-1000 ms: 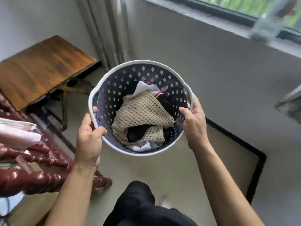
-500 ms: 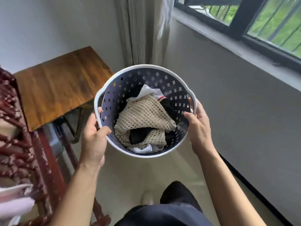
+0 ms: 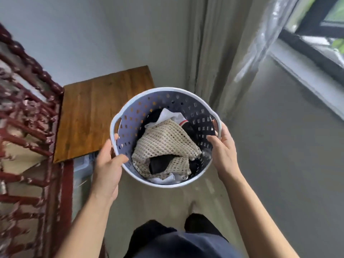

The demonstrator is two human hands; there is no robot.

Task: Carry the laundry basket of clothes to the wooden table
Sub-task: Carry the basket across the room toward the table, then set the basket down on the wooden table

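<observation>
A round, perforated laundry basket point(image 3: 141, 110) with a white rim hangs in the air in front of me. Inside lie clothes point(image 3: 163, 144): a cream mesh garment on top, with white and black pieces under it. My left hand point(image 3: 108, 164) grips the rim at the near left, thumb inside. On the right side my right hand point(image 3: 223, 151) holds the rim by the handle. The wooden table point(image 3: 93, 112) stands just left of and beyond the basket, and the basket's left edge overlaps its near right corner in the view.
A dark red carved wooden frame point(image 3: 31, 138) runs along the left, touching the table's side. Grey curtains point(image 3: 219, 53) hang behind the basket, and a window sill point(image 3: 307, 71) runs along the right wall. A clear plastic box point(image 3: 83, 162) sits under the table. My legs point(image 3: 178, 239) show below.
The table has come closer and moved toward the middle of the view, now partly behind the basket. Both hands keep the same hold on the rim.
</observation>
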